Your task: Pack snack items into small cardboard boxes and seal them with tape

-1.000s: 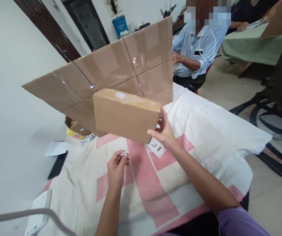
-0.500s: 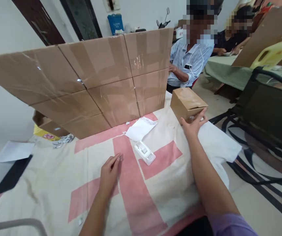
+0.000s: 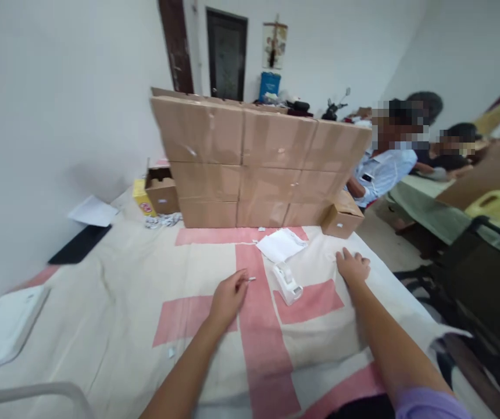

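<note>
My left hand (image 3: pixel 228 298) rests on the cream-and-pink cloth (image 3: pixel 145 279), fingers pinched on a small white piece (image 3: pixel 250 279). My right hand (image 3: pixel 353 267) lies flat and empty on the cloth, fingers spread. A white plastic part (image 3: pixel 288 283) sits between my hands, with a white paper (image 3: pixel 281 244) just beyond it. The small cardboard box (image 3: pixel 341 216) stands at the right end of the taped cardboard wall (image 3: pixel 259 163), a little beyond my right hand.
An open small carton (image 3: pixel 163 192) and a yellow packet (image 3: pixel 142 198) stand left of the wall. A white device (image 3: pixel 6 326) lies near left. People sit at a green table (image 3: pixel 428 209) at right. A dark chair (image 3: pixel 485 279) stands beside the bed.
My right hand set the small box down by the wall's right end and drew back onto the cloth. The view has pulled back and tilted up. My left hand stayed low.
</note>
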A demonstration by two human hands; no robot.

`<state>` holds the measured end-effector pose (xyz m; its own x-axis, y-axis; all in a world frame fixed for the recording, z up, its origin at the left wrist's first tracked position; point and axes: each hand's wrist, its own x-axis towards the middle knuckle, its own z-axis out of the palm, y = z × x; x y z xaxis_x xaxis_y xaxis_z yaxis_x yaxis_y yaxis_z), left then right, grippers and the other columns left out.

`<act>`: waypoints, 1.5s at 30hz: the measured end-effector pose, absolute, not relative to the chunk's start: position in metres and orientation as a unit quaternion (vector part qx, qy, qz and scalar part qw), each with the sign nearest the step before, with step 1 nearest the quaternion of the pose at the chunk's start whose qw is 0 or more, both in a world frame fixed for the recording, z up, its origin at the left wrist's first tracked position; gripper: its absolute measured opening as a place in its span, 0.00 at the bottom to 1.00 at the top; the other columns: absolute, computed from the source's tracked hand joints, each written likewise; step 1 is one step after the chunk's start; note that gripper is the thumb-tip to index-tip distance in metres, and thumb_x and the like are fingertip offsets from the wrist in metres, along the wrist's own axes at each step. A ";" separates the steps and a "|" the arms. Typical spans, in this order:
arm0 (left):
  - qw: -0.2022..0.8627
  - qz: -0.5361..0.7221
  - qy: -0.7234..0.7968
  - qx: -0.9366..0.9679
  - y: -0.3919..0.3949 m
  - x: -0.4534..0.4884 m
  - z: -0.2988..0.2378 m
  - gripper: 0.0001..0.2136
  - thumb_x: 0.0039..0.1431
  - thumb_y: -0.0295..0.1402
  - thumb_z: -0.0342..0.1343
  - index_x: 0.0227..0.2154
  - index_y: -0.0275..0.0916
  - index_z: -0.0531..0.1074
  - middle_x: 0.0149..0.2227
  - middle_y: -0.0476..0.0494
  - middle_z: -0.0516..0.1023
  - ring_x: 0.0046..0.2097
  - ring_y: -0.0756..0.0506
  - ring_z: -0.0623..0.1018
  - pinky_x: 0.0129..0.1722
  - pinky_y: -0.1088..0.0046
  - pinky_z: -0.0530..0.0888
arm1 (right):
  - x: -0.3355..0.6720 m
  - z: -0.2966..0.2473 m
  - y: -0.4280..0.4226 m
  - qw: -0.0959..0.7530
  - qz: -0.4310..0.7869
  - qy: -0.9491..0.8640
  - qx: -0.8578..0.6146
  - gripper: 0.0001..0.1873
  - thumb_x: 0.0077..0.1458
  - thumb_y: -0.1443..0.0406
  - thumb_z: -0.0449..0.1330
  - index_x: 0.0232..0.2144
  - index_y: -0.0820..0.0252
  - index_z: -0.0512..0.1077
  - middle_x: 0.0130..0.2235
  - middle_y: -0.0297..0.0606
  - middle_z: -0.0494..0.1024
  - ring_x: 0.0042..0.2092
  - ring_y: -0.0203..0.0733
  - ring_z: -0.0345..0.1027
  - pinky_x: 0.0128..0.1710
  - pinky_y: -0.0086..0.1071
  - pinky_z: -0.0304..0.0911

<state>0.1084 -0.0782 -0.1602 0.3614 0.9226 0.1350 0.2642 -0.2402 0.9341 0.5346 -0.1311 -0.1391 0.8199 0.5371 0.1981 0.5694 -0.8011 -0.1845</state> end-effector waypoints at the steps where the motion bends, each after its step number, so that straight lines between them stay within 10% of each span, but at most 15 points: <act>1: 0.444 0.387 0.425 0.687 -0.080 0.107 -0.155 0.15 0.60 0.34 0.54 0.48 0.42 0.78 0.43 0.44 0.83 0.40 0.44 0.80 0.46 0.66 0.74 | 0.530 -0.134 -0.131 0.122 -0.079 -0.297 -0.944 0.28 0.62 0.53 0.49 0.56 0.53 0.77 0.56 0.58 0.74 0.59 0.66 0.66 0.53 0.57 0.62; 6: 0.447 0.485 0.434 0.614 -0.062 0.066 -0.131 0.07 0.54 0.34 0.57 0.34 0.41 0.79 0.31 0.50 0.79 0.30 0.48 0.74 0.35 0.72 0.71 | 0.510 -0.101 -0.123 0.187 -0.175 -0.327 -0.910 0.19 0.53 0.58 0.49 0.30 0.55 0.80 0.32 0.56 0.75 0.38 0.67 0.75 0.31 0.54 0.68; 14: 0.392 0.631 0.545 0.389 0.117 -0.088 -0.132 0.14 0.54 0.38 0.58 0.43 0.39 0.72 0.39 0.42 0.79 0.44 0.42 0.79 0.47 0.65 0.75 | 0.367 -0.050 0.021 0.294 -0.243 -0.692 -0.613 0.14 0.56 0.59 0.51 0.38 0.60 0.70 0.37 0.54 0.74 0.42 0.60 0.71 0.43 0.53 0.70; 19: 0.351 0.667 0.556 0.351 0.205 -0.114 -0.152 0.20 0.61 0.34 0.53 0.56 0.39 0.65 0.63 0.31 0.70 0.65 0.39 0.71 0.62 0.58 0.70 | 0.148 -0.027 0.142 0.200 -0.156 -0.895 -0.368 0.12 0.63 0.63 0.51 0.46 0.58 0.71 0.46 0.49 0.75 0.49 0.51 0.69 0.50 0.42 0.67; 24: 0.332 0.629 0.539 0.452 0.222 -0.104 -0.183 0.32 0.54 0.33 0.64 0.62 0.38 0.63 0.66 0.31 0.68 0.68 0.35 0.68 0.68 0.55 0.64 | 0.017 -0.011 0.228 0.176 -0.105 -0.821 -0.533 0.16 0.66 0.63 0.52 0.51 0.66 0.70 0.50 0.54 0.75 0.53 0.55 0.67 0.52 0.41 0.63; 31: 0.361 0.573 0.513 0.527 0.216 -0.103 -0.191 0.30 0.56 0.19 0.52 0.62 0.43 0.61 0.54 0.40 0.81 0.55 0.43 0.81 0.58 0.60 0.76 | 0.004 -0.084 0.246 -0.029 0.017 -0.816 -0.577 0.20 0.70 0.57 0.50 0.56 0.59 0.72 0.51 0.48 0.77 0.49 0.50 0.72 0.45 0.35 0.64; 39: 0.334 0.597 0.564 0.463 0.213 -0.102 -0.184 0.24 0.55 0.16 0.50 0.54 0.41 0.64 0.58 0.33 0.76 0.56 0.41 0.80 0.56 0.60 0.77 | 0.024 -0.102 0.226 -0.108 -0.110 -0.819 -0.553 0.24 0.67 0.72 0.45 0.52 0.65 0.79 0.60 0.59 0.70 0.62 0.63 0.56 0.58 0.53 0.51; 45: 0.350 0.595 0.558 0.461 0.213 -0.100 -0.182 0.20 0.56 0.17 0.51 0.50 0.40 0.67 0.55 0.34 0.77 0.53 0.41 0.81 0.54 0.59 0.79 | 0.016 -0.078 0.244 -0.195 -0.112 -0.812 -0.538 0.18 0.62 0.75 0.52 0.44 0.66 0.82 0.45 0.58 0.82 0.50 0.56 0.73 0.53 0.47 0.56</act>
